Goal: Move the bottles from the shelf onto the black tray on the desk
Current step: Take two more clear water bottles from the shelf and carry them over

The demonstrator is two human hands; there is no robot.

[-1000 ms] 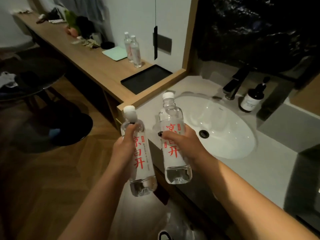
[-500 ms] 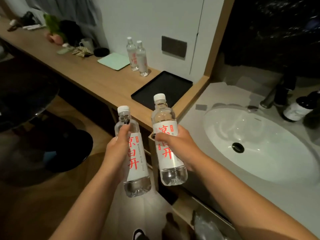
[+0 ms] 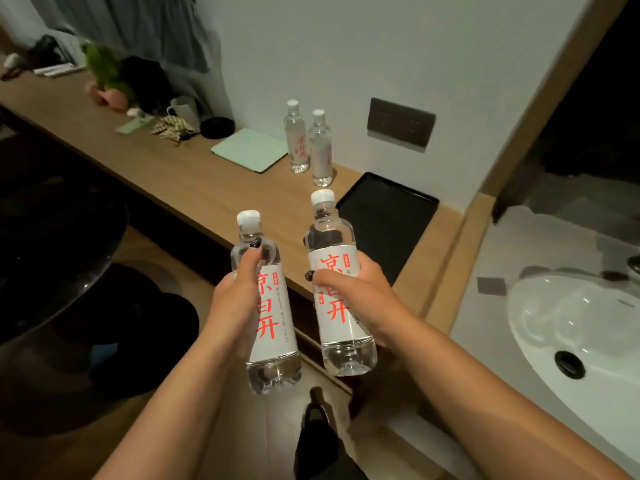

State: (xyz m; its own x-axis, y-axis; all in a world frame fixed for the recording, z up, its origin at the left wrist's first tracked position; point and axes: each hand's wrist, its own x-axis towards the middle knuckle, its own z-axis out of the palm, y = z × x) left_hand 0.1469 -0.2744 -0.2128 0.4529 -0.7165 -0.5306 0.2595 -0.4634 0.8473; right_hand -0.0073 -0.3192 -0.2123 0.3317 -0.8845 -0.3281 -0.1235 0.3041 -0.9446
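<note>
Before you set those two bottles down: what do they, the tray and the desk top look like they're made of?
Bottles, one in the left hand and one in the right hand: clear, glossy plastic by the look; you see through them.
Black tray: matte black with a raised rim; plastic or coated metal, can't tell.
Desk top: light wood grain, satin; probably laminate or veneer.

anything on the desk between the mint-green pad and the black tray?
Yes, head view: two water bottles stand side by side on the desk between the mint-green pad and the black tray.
</note>
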